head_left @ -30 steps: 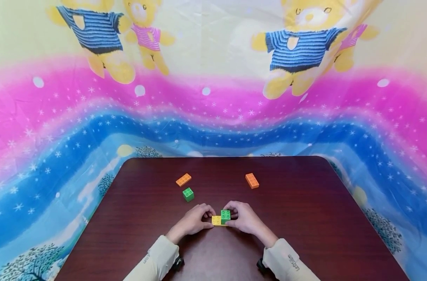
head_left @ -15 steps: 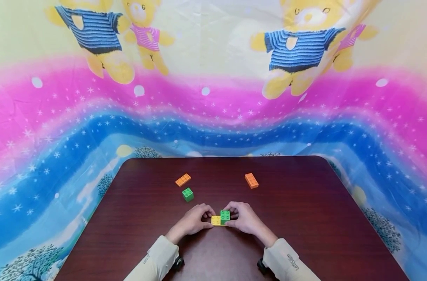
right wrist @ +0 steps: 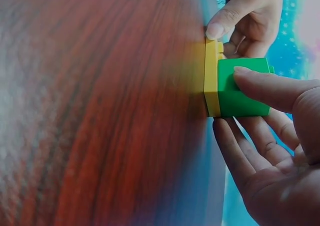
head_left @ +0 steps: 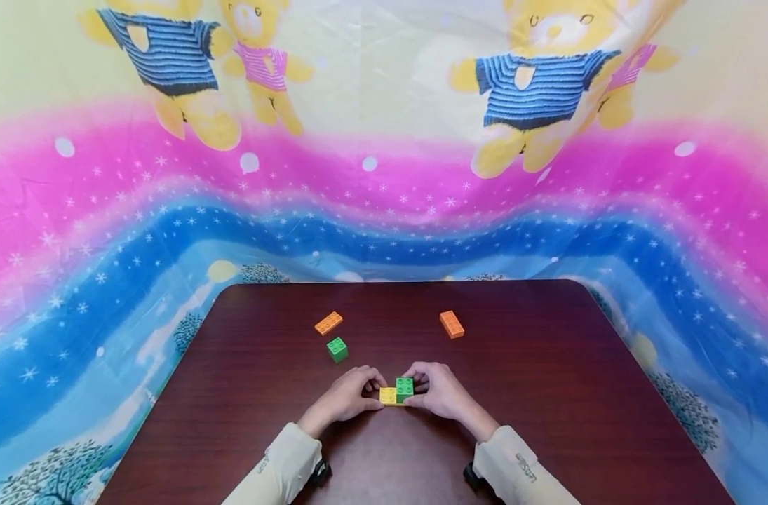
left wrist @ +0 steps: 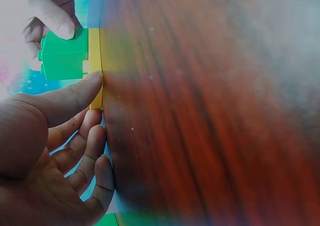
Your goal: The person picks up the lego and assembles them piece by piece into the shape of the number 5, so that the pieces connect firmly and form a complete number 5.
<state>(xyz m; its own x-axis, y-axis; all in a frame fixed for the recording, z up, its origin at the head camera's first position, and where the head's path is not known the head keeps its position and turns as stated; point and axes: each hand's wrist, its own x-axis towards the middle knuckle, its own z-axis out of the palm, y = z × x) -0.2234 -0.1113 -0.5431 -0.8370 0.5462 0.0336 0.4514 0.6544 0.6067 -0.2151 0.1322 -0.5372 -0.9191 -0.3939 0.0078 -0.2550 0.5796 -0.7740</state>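
Note:
A flat yellow building brick (head_left: 387,396) lies on the table near its front, with a taller green brick (head_left: 405,389) seated on its right half. My left hand (head_left: 352,394) pinches the left end of the yellow brick between thumb and fingers. In the left wrist view its thumb (left wrist: 75,98) presses the yellow edge. My right hand (head_left: 443,393) grips the green brick, its thumb (right wrist: 265,88) flat on the near side face in the right wrist view. Bare studs show on the yellow brick's left half.
Farther back on the dark wooden table (head_left: 535,365) lie a flat orange brick (head_left: 329,323) and a second green brick (head_left: 337,349) on the left. Another orange brick (head_left: 452,324) lies back right. A printed cloth (head_left: 384,189) hangs behind the table.
Both hands keep their hold and the bricks stay in place; only a very slight shift of the whole head view shows.

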